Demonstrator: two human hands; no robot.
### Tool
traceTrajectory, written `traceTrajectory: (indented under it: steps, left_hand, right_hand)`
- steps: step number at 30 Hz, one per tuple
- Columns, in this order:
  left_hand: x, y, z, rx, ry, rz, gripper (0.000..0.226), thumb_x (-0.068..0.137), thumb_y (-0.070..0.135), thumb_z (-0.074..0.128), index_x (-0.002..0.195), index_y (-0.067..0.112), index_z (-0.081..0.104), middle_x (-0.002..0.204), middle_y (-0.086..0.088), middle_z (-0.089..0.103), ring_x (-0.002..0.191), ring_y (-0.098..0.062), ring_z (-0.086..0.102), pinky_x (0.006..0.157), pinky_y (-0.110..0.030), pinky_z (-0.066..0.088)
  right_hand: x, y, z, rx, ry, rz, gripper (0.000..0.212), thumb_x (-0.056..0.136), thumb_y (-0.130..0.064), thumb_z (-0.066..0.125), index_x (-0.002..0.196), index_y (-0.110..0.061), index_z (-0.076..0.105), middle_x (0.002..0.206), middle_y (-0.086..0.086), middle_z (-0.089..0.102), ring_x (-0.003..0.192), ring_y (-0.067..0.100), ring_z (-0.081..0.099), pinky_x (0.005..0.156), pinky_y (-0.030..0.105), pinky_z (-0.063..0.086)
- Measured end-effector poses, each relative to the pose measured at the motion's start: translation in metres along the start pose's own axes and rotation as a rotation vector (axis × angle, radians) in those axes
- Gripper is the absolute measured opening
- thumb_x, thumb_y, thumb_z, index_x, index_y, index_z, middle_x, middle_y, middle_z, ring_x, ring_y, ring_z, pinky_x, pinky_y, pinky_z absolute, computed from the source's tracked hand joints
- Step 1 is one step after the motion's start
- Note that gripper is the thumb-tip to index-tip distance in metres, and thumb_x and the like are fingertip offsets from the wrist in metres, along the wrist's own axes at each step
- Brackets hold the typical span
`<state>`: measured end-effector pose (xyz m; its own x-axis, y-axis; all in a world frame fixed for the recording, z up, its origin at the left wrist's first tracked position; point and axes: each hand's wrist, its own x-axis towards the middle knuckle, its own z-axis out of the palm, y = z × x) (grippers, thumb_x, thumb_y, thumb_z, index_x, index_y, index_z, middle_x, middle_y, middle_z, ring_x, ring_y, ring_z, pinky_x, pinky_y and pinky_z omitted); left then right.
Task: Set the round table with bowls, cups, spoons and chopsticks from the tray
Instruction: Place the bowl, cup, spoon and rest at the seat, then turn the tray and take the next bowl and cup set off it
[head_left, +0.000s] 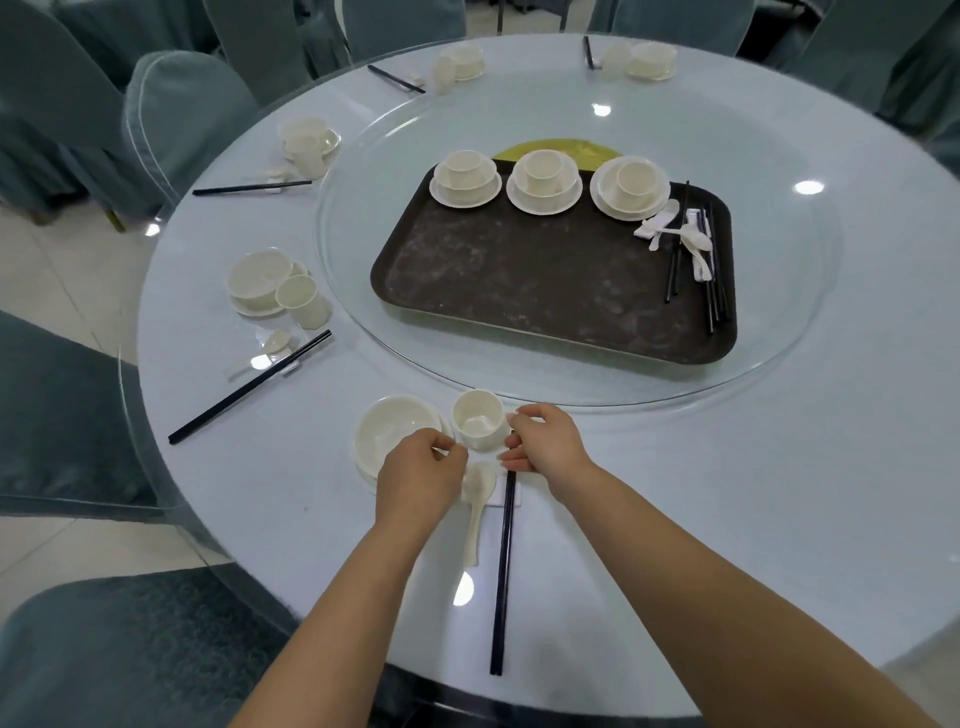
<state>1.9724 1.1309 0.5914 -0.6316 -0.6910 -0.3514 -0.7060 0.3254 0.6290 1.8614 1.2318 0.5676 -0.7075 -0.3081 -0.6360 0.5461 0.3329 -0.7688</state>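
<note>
1. Head view, lower middle of the frame: the place setting nearest the person is being finished. The left hand (421, 467) sits with curled fingers over the near rim of the bowl (395, 434); whether it pinches anything I cannot tell. The right hand (545, 441) has its fingers bent over the top end of the chopsticks (503, 571), beside the cup (478, 418). The two hands are close, not touching.
2. The spoon (475, 499) lies just left of the chopsticks, both heads on a small white rest (501, 493).
3. To do this step well, I judge: nudge the chopstick tips so the pair lies straight, parallel to the spoon, with light fingertip pressure so the smooth desk (675, 493) does not let them roll.
4. Steady the bowl and cup while adjusting; a knock could tip the cup.
5. Centre of the frame: the tray (519, 275) holds three more stacked sets along its far edge and loose spoons and chopsticks at its right end, so more places remain.
</note>
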Motion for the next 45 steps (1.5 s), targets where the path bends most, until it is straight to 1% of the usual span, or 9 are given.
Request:
traceTrajectory:
  steps: [3,6,11,17,26,33,36,41,45]
  left_hand:
    - [-0.006,0.008,-0.006,-0.077,-0.022,0.047,0.017,0.090,0.030,0.055,0.088,0.016,0.065,0.090,-0.001,0.069,0.081,-0.019,0.066,0.072,-0.032,0.050]
    - [-0.018,0.016,-0.011,-0.148,-0.050,0.109,0.018,0.090,0.028,0.055,0.083,0.016,0.066,0.081,0.000,0.071,0.076,-0.020,0.069,0.079,-0.039,0.055]
    - [-0.052,0.029,-0.013,-0.241,-0.137,0.205,0.023,0.091,0.030,0.058,0.074,0.016,0.066,0.070,0.004,0.070,0.065,-0.016,0.070,0.074,-0.036,0.057]
    - [-0.099,0.051,-0.005,-0.318,-0.206,0.281,0.024,0.093,0.032,0.059,0.083,0.012,0.067,0.072,0.000,0.071,0.057,-0.008,0.067,0.057,-0.020,0.051]
    - [-0.178,0.085,0.029,-0.305,-0.303,0.371,0.025,0.095,0.037,0.055,0.089,0.017,0.068,0.080,0.002,0.072,0.071,-0.012,0.070,0.074,-0.030,0.056]
    - [-0.276,0.116,0.094,-0.265,-0.333,0.383,0.026,0.098,0.035,0.052,0.099,0.014,0.067,0.090,-0.003,0.071,0.079,-0.015,0.068,0.079,-0.030,0.056]
    - [-0.326,0.130,0.134,-0.279,-0.374,0.378,0.026,0.098,0.035,0.051,0.098,0.016,0.068,0.088,-0.001,0.072,0.079,-0.015,0.069,0.074,-0.026,0.055]
    - [-0.398,0.165,0.206,-0.286,-0.406,0.388,0.026,0.096,0.036,0.054,0.092,0.015,0.070,0.083,-0.001,0.073,0.077,-0.018,0.070,0.075,-0.031,0.057]
    - [-0.449,0.197,0.264,-0.332,-0.424,0.405,0.023,0.094,0.030,0.057,0.082,0.015,0.069,0.070,0.001,0.072,0.063,-0.012,0.068,0.061,-0.026,0.053]
  right_hand:
    - [-0.018,-0.004,-0.011,0.018,0.028,-0.034,0.025,0.096,-0.016,0.055,0.118,-0.005,0.054,0.076,0.013,0.060,0.056,0.025,0.061,0.057,0.030,0.057]
    - [-0.041,-0.008,-0.023,0.020,0.074,-0.089,0.024,0.096,-0.018,0.055,0.118,-0.007,0.055,0.075,0.011,0.062,0.054,0.022,0.062,0.054,0.027,0.055]
    - [-0.092,-0.010,-0.046,0.016,0.145,-0.158,0.019,0.096,-0.021,0.055,0.112,-0.012,0.059,0.079,0.009,0.067,0.052,0.016,0.063,0.048,0.021,0.052]
    - [-0.158,-0.007,-0.077,0.023,0.169,-0.196,0.017,0.097,-0.024,0.053,0.108,-0.013,0.060,0.085,0.008,0.068,0.059,0.016,0.066,0.053,0.021,0.052]
    - [-0.225,0.025,-0.150,0.042,0.232,-0.192,0.020,0.095,-0.024,0.057,0.109,-0.010,0.064,0.085,0.008,0.070,0.059,0.016,0.067,0.058,0.024,0.054]
    - [-0.278,0.077,-0.247,0.063,0.253,-0.211,0.018,0.095,-0.027,0.058,0.104,-0.013,0.065,0.087,0.007,0.072,0.058,0.012,0.068,0.055,0.021,0.053]
    - [-0.304,0.104,-0.299,0.058,0.261,-0.223,0.018,0.096,-0.027,0.057,0.104,-0.015,0.065,0.085,0.005,0.072,0.062,0.014,0.068,0.056,0.021,0.052]
    - [-0.352,0.144,-0.392,0.067,0.291,-0.241,0.012,0.094,-0.024,0.059,0.096,-0.014,0.065,0.082,0.007,0.070,0.054,0.013,0.064,0.055,0.022,0.054]
    - [-0.387,0.171,-0.468,0.062,0.323,-0.253,0.018,0.096,-0.020,0.055,0.102,-0.005,0.064,0.083,0.011,0.067,0.057,0.018,0.060,0.054,0.025,0.053]
